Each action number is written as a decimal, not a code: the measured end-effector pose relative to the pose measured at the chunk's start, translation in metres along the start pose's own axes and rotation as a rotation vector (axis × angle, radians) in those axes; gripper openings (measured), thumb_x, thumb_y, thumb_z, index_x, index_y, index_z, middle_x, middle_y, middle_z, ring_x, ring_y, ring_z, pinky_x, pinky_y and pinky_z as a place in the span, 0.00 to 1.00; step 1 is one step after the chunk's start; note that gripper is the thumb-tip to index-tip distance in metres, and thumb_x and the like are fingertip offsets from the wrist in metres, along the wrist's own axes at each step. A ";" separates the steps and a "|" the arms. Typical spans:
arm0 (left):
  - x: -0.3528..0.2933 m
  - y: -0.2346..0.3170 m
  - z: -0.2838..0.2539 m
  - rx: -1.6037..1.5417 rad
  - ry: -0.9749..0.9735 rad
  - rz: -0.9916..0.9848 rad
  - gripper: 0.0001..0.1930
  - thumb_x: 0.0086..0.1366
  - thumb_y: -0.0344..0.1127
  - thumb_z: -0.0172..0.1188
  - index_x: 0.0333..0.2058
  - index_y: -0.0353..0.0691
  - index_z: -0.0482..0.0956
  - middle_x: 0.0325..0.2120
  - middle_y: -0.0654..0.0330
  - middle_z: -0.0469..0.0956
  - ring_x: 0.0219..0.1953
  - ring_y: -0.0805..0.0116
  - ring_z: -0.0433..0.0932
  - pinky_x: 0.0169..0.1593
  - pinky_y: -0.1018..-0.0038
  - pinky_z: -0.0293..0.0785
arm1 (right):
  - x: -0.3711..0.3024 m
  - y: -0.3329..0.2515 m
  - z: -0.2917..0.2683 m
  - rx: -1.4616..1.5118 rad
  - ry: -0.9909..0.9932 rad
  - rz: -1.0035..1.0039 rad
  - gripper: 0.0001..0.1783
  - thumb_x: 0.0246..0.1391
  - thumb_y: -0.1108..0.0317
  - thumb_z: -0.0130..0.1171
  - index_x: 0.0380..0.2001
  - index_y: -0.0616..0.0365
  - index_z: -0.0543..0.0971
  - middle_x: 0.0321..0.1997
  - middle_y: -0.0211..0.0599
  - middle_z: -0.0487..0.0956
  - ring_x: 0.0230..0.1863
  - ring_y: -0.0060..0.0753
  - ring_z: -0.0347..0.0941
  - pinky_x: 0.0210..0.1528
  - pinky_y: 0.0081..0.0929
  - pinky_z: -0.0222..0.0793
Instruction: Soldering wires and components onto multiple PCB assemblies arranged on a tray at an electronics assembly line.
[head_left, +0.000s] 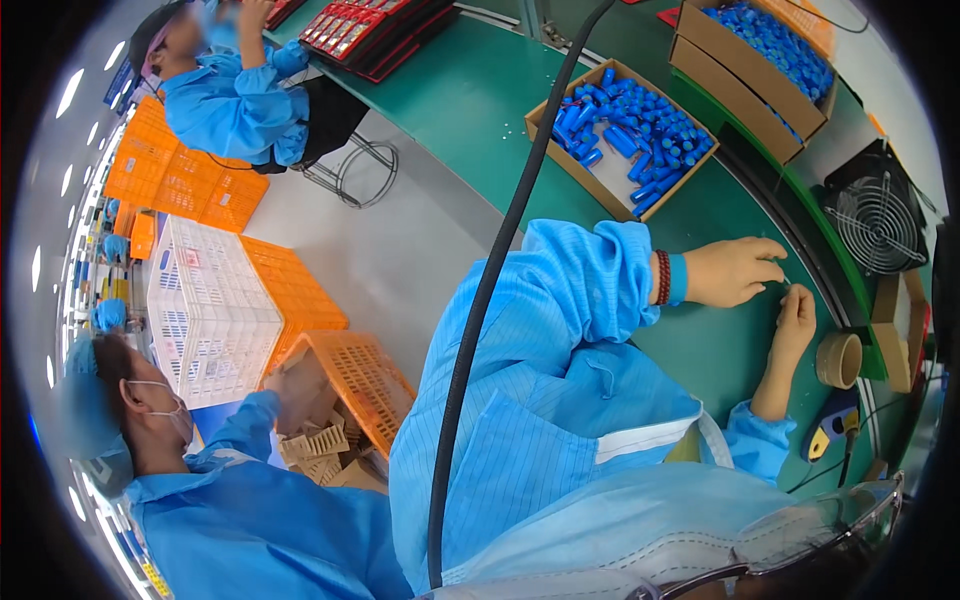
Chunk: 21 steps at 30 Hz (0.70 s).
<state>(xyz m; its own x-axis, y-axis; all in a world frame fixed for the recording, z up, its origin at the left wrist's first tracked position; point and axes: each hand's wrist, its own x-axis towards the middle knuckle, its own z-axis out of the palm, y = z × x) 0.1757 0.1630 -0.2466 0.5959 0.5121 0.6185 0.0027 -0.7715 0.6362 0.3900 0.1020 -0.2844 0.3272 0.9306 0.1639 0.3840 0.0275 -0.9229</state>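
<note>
My left hand (735,272), with a dark red bead bracelet and a blue wristband (678,277), is over the green workbench (722,350). Its fingers are bent, and thumb and fingertips close toward those of my right hand (796,318). That hand is pinched, its fingertips almost touching the left ones. Something tiny seems to lie between them, too small to make out. Beyond my left forearm stands an open cardboard box (545,107) of loose blue cylinders (622,140), some with thin red leads.
A larger box (735,95) of blue cylinders stands farther back. A fan with round grille (872,222), a brown ring-shaped roll (838,360) and a yellow-and-black device (830,425) sit rightward. A black cable (500,240) crosses the view. Two co-workers and orange crates (365,385) are at left.
</note>
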 end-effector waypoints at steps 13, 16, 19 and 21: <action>-0.156 0.043 -0.166 0.096 0.832 -0.467 0.07 0.66 0.31 0.52 0.34 0.34 0.76 0.29 0.61 0.75 0.32 0.74 0.74 0.38 0.78 0.70 | -0.024 -0.060 0.006 -0.351 0.331 -0.555 0.11 0.54 0.79 0.50 0.41 0.63 0.75 0.47 0.42 0.73 0.49 0.39 0.69 0.50 0.30 0.64; -0.188 0.006 -0.238 0.174 1.100 -0.474 0.11 0.66 0.35 0.52 0.38 0.32 0.75 0.30 0.61 0.75 0.36 0.74 0.73 0.45 0.75 0.68 | -0.023 -0.077 0.037 -0.300 0.231 -0.602 0.08 0.54 0.80 0.49 0.36 0.63 0.75 0.44 0.41 0.74 0.46 0.36 0.70 0.48 0.27 0.64; -0.207 -0.030 -0.294 -0.114 1.326 -0.556 0.14 0.63 0.28 0.50 0.47 0.32 0.70 0.41 0.57 0.71 0.44 0.70 0.69 0.49 0.74 0.65 | -0.027 -0.098 0.066 -0.072 0.040 -0.504 0.07 0.54 0.81 0.49 0.35 0.62 0.76 0.44 0.39 0.74 0.44 0.30 0.69 0.44 0.22 0.65; -0.217 -0.062 -0.331 -0.303 1.454 -0.526 0.17 0.63 0.28 0.50 0.51 0.32 0.67 0.45 0.55 0.69 0.48 0.68 0.67 0.52 0.72 0.64 | -0.026 -0.117 0.085 -0.067 -0.043 -0.511 0.07 0.54 0.81 0.49 0.34 0.62 0.76 0.44 0.39 0.73 0.44 0.29 0.69 0.44 0.22 0.65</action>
<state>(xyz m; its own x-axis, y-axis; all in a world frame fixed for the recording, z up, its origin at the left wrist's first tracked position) -0.2193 0.2242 -0.2678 -0.6715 0.7356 0.0898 -0.3084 -0.3876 0.8687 0.2634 0.1053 -0.2103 0.0482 0.8190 0.5718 0.5404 0.4601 -0.7045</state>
